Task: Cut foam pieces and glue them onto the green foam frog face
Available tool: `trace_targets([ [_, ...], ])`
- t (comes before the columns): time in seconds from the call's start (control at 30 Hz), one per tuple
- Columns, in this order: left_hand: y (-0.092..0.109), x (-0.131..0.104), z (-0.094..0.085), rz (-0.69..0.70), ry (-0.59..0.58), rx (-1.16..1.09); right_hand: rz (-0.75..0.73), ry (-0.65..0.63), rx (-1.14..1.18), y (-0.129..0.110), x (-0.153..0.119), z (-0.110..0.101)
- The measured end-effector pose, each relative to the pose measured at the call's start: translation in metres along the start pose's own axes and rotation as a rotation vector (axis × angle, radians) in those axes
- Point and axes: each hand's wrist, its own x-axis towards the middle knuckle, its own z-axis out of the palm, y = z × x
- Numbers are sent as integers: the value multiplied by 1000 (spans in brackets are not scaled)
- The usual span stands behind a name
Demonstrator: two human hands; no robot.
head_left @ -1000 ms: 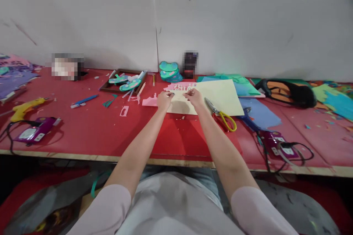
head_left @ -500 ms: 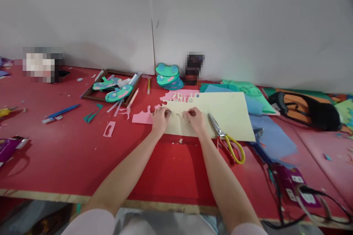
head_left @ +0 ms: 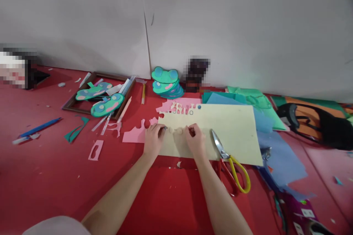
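A pale yellow sheet of paper [head_left: 234,128] lies on the red table, with small cut-out notches along its upper left edge. Over its left part, my left hand [head_left: 153,140] is closed in a pinch, a tiny dark spot at its fingertips. My right hand [head_left: 196,140] is also pinched, its fingertips a short way to the right; what they hold is too small to make out. Small pale round pieces [head_left: 179,131] lie between the hands. Scissors [head_left: 224,155] with one red and one yellow handle rest on the sheet's lower edge, blades partly apart.
Pink paper scraps [head_left: 135,134] lie left of the sheet. Behind stand stacked green frog-face cut-outs [head_left: 165,77]. A brown frame [head_left: 74,104] holds more cut-outs and pens. Blue sheets [head_left: 284,158] and a black bag-like item [head_left: 317,126] are at right; a blue pen [head_left: 41,127] lies left.
My view has shifted, so the table things appear lower and larger. Both hands stay pinched over the yellow sheet, their tips slightly farther apart in the picture. The scissors still lie there.
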Motion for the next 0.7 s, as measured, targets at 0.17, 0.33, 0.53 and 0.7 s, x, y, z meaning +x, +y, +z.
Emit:
trace_targets([
  [0.17, 0, -7, -2, 5, -12, -16, -66, 46, 27, 9, -7, 1],
  [0.33, 2, -11, -6, -7, -28, -39, -85, 41, 39, 18, -10, 1],
  [0.53, 2, -10, -5, -50, -31, -62, -90, 38, 20, 17, -10, 1],
  [0.7, 3, -9, -4, -65, -27, -64, -90, 34, 17, 15, -9, 0],
])
